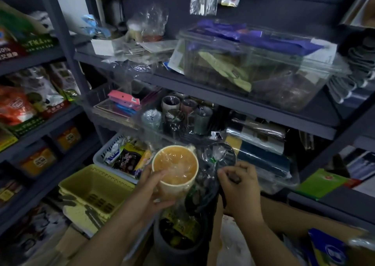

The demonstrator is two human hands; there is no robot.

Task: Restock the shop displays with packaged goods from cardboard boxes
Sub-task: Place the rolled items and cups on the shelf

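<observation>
While the wrapped yellow cup (175, 169) is gripped by the left hand (152, 192) just below the clear tray of cups (178, 115), a dark wrapped cup (213, 174) is pinched by the right hand (239, 182); placement into that tray is judged next, needing a free gap.

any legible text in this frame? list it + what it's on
Nothing reads cleanly; the frame is dim and motion-blurred.
"0%": partial print on the dark red packet, top left shelf.
Green packet: white Chinese characters, too blurred to read.
Orange packs: a label block, unreadable.
Dark candy bag in the white basket: script logo, unreadable.
Blue bag, bottom right: round logo, unreadable.
</observation>
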